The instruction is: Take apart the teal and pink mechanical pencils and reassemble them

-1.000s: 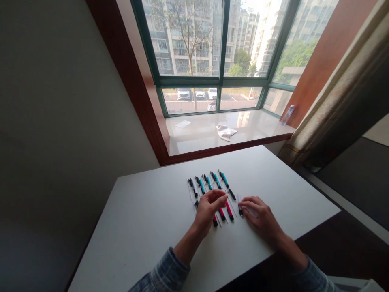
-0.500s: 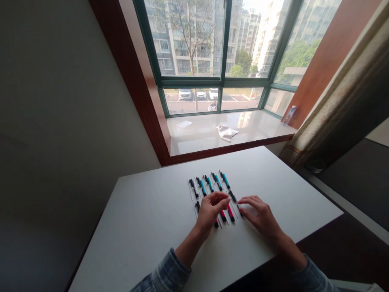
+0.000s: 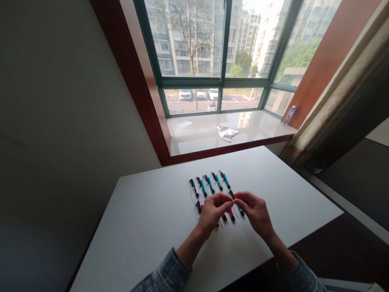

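Left hand (image 3: 211, 213) and right hand (image 3: 253, 213): both bare, five-fingered in form, wrists uncovered. Behind the left hand, a long left sleeve (image 3: 165, 275) in muted blue-grey cloth, patterned with a plaid of paler and darker bands. Its left cuff (image 3: 181, 259) ends partway up the forearm, fairly wide, with a distinct edge standing loose around the arm. Behind the right hand, a right sleeve (image 3: 300, 275) of matching blue-grey cloth, likewise ending short of the wrist; its pattern is dim in shadow.
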{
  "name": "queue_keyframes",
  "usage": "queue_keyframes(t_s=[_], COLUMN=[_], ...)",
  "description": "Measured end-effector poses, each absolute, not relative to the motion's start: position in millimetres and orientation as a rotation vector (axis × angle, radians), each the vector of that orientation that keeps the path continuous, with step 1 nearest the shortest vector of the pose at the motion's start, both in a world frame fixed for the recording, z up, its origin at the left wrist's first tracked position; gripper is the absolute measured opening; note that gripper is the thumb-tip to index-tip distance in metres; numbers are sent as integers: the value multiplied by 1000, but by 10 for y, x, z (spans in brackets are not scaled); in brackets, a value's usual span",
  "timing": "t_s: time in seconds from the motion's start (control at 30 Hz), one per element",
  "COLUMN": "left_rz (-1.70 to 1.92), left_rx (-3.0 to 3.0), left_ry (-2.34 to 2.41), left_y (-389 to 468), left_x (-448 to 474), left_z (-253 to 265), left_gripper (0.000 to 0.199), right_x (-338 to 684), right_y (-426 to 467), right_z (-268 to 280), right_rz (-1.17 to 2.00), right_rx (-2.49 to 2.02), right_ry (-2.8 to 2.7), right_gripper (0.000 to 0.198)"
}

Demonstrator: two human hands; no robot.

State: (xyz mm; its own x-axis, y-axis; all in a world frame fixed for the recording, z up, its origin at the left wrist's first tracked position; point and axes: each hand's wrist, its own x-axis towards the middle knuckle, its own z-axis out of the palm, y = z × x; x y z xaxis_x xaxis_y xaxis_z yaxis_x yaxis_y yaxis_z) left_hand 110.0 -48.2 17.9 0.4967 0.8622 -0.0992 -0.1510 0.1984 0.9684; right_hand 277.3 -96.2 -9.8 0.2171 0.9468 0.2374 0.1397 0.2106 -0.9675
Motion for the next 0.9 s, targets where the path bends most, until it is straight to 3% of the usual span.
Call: queue_keyframes(t_s=[0.17, 0.3, 0.5, 0.9], left_rz=[825, 943, 1153, 1162], left_rx=[1140, 1070, 861, 831], left_ry=[758, 793, 761, 741], left_y=[-490, -448, -336, -343], left_x=[1101, 1092, 1023, 1008], left_z=[175, 144, 155, 174], left_gripper=[28, 47, 38, 34], right_x=[2757, 2872, 3035, 3089], right_y=[-975, -948, -885, -866], right_z=[-121, -167, -311, -443], right_rz=[779, 486, 290, 286], right_rx=[-1218, -1329, -1376, -1377], right_ry=[-1223, -1277, -1726, -1798], right_gripper=[23, 22, 19, 18])
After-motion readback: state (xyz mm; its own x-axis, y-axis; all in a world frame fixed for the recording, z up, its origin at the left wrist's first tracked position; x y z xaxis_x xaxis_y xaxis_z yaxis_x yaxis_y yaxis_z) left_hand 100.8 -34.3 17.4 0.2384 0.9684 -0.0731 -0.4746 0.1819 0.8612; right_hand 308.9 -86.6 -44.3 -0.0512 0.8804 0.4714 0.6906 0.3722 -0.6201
